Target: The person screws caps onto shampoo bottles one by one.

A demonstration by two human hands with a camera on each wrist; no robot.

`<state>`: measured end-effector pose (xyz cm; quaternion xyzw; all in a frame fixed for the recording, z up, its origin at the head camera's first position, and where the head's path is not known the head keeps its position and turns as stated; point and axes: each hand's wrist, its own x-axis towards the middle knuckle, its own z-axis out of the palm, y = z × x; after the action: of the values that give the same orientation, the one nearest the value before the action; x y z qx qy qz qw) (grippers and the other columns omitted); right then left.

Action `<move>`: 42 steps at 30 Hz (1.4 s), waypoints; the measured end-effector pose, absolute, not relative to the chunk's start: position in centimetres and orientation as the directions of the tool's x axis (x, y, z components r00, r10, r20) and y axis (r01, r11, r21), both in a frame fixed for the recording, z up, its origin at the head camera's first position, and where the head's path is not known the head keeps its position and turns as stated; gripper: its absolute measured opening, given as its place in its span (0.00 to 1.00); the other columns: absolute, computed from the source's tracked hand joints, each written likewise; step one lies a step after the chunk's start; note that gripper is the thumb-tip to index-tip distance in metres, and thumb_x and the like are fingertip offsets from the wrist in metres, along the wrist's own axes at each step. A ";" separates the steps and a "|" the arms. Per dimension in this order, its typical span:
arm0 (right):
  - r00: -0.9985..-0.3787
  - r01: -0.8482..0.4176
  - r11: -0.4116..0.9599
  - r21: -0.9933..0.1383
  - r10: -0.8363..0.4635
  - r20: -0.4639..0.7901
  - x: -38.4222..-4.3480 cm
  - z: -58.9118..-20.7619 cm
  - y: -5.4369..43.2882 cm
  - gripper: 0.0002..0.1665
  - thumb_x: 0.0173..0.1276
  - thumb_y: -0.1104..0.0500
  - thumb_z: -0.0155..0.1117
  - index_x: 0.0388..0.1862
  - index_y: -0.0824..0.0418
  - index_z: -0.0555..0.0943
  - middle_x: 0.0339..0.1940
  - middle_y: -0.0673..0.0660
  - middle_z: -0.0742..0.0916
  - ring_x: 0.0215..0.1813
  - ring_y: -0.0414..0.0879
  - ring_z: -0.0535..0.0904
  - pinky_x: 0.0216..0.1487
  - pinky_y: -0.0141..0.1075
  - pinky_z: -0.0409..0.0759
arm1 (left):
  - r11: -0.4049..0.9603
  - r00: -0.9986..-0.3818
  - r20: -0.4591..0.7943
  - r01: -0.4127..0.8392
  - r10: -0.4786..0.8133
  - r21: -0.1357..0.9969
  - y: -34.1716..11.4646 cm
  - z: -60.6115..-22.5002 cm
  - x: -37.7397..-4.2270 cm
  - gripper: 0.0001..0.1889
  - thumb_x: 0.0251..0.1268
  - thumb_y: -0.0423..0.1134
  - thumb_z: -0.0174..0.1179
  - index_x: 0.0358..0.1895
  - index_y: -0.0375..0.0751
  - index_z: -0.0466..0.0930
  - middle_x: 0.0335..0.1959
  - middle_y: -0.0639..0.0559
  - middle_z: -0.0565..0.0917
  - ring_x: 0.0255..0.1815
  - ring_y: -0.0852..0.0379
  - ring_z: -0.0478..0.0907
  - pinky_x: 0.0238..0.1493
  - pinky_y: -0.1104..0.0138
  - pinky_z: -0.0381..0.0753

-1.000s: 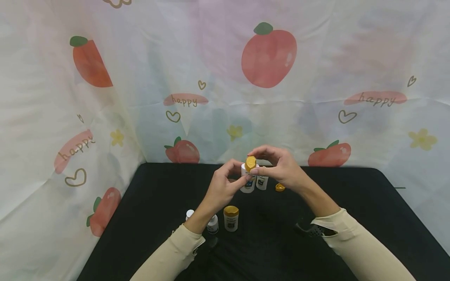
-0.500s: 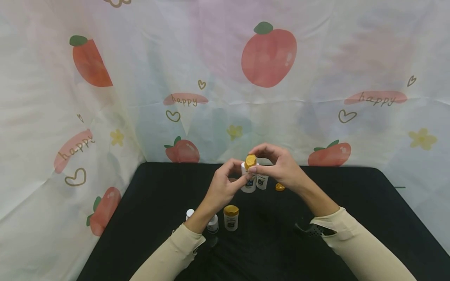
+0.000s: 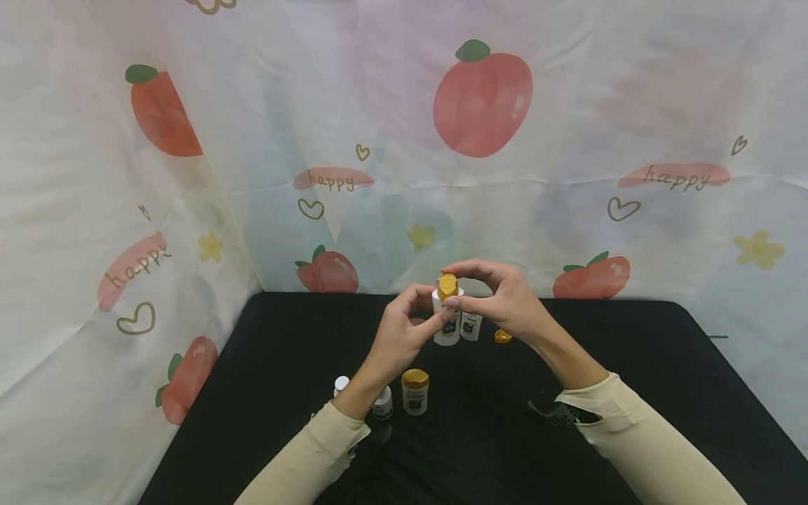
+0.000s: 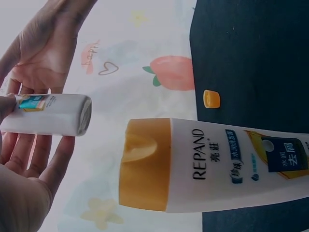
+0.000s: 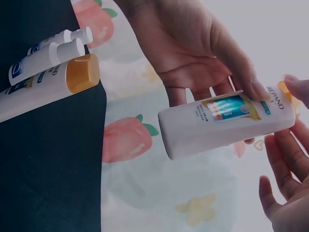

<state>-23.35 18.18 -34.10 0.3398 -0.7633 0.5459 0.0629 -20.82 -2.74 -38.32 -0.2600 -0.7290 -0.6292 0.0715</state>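
Observation:
Near the table's far edge, my left hand (image 3: pixel 396 337) grips a white shampoo bottle (image 3: pixel 447 331) around its body. Its thumb lies across the label, which is plain in the right wrist view. My right hand (image 3: pixel 505 298) pinches the yellow cap (image 3: pixel 447 287) at the bottle's top, fingers behind and thumb in front. Whether the cap sits fully on the bottle is hidden by the fingers. The bottle is upright, its base visible in the left wrist view. Just right of it stands another white bottle (image 3: pixel 470 327), its top behind my right hand.
A loose yellow cap (image 3: pixel 503 337) lies on the black table (image 3: pixel 492 435). Nearer me stands a yellow-capped bottle (image 3: pixel 415 396). Beside it are two white-capped bottles, one of them a small bottle (image 3: pixel 382 405), partly behind my left forearm. A printed cloth (image 3: pixel 391 140) hangs behind the table.
The yellow cap and my right fingers have shifted slightly up and left over the bottle's top. My left hand keeps its hold, almost still.

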 end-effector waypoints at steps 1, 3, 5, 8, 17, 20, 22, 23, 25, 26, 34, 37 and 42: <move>-0.761 -0.590 0.175 -0.788 -0.447 0.471 -23.3 -34.1 18.2 0.23 0.65 0.66 0.73 0.59 0.59 0.83 0.56 0.55 0.87 0.64 0.43 0.79 0.67 0.34 0.72 | 0.067 -0.856 0.426 0.463 0.294 0.884 -2.7 -38.3 -20.8 0.16 0.70 0.40 0.67 0.56 0.45 0.77 0.47 0.48 0.82 0.50 0.56 0.81 0.44 0.65 0.86; -0.762 -0.591 0.173 -0.788 -0.440 0.475 -23.3 -34.1 18.2 0.23 0.65 0.67 0.73 0.59 0.58 0.84 0.56 0.56 0.87 0.64 0.43 0.79 0.68 0.34 0.72 | 0.058 -0.859 0.411 0.447 0.304 0.892 -2.8 -38.4 -20.8 0.17 0.70 0.39 0.67 0.57 0.45 0.77 0.48 0.48 0.81 0.50 0.56 0.81 0.45 0.65 0.86; -0.766 -0.591 0.179 -0.786 -0.428 0.479 -23.3 -34.1 18.2 0.23 0.65 0.67 0.72 0.59 0.58 0.84 0.57 0.56 0.87 0.65 0.43 0.78 0.69 0.34 0.71 | 0.055 -0.863 0.393 0.431 0.318 0.901 -2.8 -38.5 -20.7 0.17 0.69 0.39 0.67 0.58 0.45 0.76 0.48 0.47 0.81 0.50 0.55 0.80 0.46 0.64 0.86; -0.778 -0.587 0.189 -0.787 -0.402 0.483 -23.2 -33.9 18.2 0.23 0.65 0.67 0.72 0.60 0.57 0.84 0.57 0.56 0.87 0.65 0.43 0.78 0.70 0.37 0.71 | 0.071 -0.868 0.362 0.407 0.339 0.911 -2.8 -38.9 -20.7 0.18 0.69 0.38 0.67 0.58 0.44 0.76 0.48 0.47 0.81 0.51 0.55 0.80 0.47 0.65 0.86; -0.777 -0.579 0.165 -0.798 -0.408 0.479 -23.4 -33.5 18.3 0.22 0.68 0.67 0.70 0.61 0.63 0.82 0.58 0.57 0.87 0.65 0.43 0.79 0.68 0.32 0.72 | 0.061 -0.866 0.380 0.420 0.325 0.905 -3.3 -39.1 -21.0 0.18 0.67 0.35 0.68 0.58 0.43 0.79 0.50 0.47 0.83 0.52 0.53 0.82 0.50 0.64 0.85; -0.770 -0.588 0.158 -0.793 -0.409 0.490 -23.3 -33.5 18.4 0.22 0.68 0.67 0.70 0.60 0.64 0.83 0.57 0.56 0.87 0.65 0.43 0.79 0.68 0.33 0.72 | 0.063 -0.862 0.391 0.432 0.323 0.900 -3.3 -39.1 -21.0 0.17 0.66 0.35 0.69 0.56 0.42 0.80 0.50 0.46 0.83 0.52 0.52 0.82 0.50 0.64 0.85; -0.768 -0.594 0.158 -0.789 -0.403 0.497 -23.4 -33.4 18.4 0.21 0.67 0.67 0.71 0.59 0.63 0.83 0.56 0.54 0.87 0.64 0.43 0.79 0.69 0.34 0.71 | 0.066 -0.860 0.393 0.436 0.326 0.898 -3.3 -39.0 -21.0 0.16 0.66 0.35 0.69 0.55 0.41 0.80 0.50 0.46 0.83 0.52 0.52 0.82 0.50 0.64 0.85; -0.767 -0.596 0.158 -0.787 -0.400 0.501 -23.3 -33.4 18.4 0.21 0.67 0.67 0.71 0.59 0.62 0.84 0.55 0.54 0.87 0.63 0.44 0.80 0.69 0.34 0.71 | 0.066 -0.859 0.395 0.438 0.326 0.897 -3.2 -38.9 -21.0 0.16 0.66 0.35 0.69 0.54 0.41 0.80 0.49 0.46 0.83 0.51 0.52 0.82 0.50 0.64 0.85; -0.768 -0.599 0.158 -0.785 -0.388 0.509 -23.3 -33.4 18.3 0.20 0.66 0.67 0.72 0.57 0.61 0.84 0.53 0.53 0.87 0.62 0.44 0.80 0.68 0.35 0.72 | 0.071 -0.858 0.397 0.441 0.326 0.895 -3.2 -38.9 -21.0 0.15 0.66 0.34 0.69 0.53 0.40 0.80 0.49 0.45 0.83 0.51 0.52 0.83 0.50 0.63 0.85; -0.768 -0.603 0.159 -0.782 -0.382 0.515 -23.2 -33.4 18.2 0.20 0.65 0.68 0.72 0.56 0.60 0.84 0.52 0.52 0.87 0.61 0.44 0.80 0.67 0.35 0.72 | 0.074 -0.858 0.398 0.443 0.324 0.894 -3.1 -38.9 -21.0 0.14 0.66 0.34 0.69 0.53 0.40 0.80 0.49 0.45 0.83 0.51 0.52 0.83 0.50 0.63 0.85; -0.758 -0.633 0.182 -0.752 -0.344 0.555 -23.2 -33.4 17.5 0.18 0.61 0.69 0.75 0.49 0.60 0.82 0.46 0.54 0.86 0.55 0.45 0.81 0.66 0.39 0.73 | 0.080 -0.864 0.401 0.443 0.306 0.893 -2.9 -38.7 -20.9 0.14 0.65 0.32 0.69 0.51 0.39 0.79 0.49 0.44 0.84 0.51 0.49 0.83 0.50 0.62 0.86; -0.761 -0.634 0.199 -0.747 -0.332 0.557 -23.1 -33.2 17.3 0.18 0.60 0.69 0.77 0.48 0.60 0.82 0.46 0.54 0.86 0.54 0.44 0.81 0.66 0.40 0.74 | 0.080 -0.862 0.405 0.446 0.304 0.891 -2.9 -38.8 -20.9 0.14 0.65 0.33 0.70 0.51 0.40 0.79 0.48 0.45 0.84 0.50 0.50 0.84 0.49 0.63 0.86; -0.767 -0.630 0.211 -0.747 -0.320 0.556 -23.1 -33.3 17.1 0.19 0.59 0.68 0.77 0.47 0.60 0.81 0.46 0.53 0.85 0.52 0.44 0.81 0.66 0.44 0.74 | 0.090 -0.857 0.417 0.462 0.303 0.882 -2.9 -38.8 -21.0 0.14 0.65 0.35 0.70 0.50 0.42 0.79 0.48 0.47 0.84 0.50 0.52 0.84 0.49 0.64 0.86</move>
<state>-23.11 17.05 -33.25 0.3104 -0.7650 0.5462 0.1421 -21.03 -2.92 -38.79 -0.2597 -0.7356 -0.6224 0.0639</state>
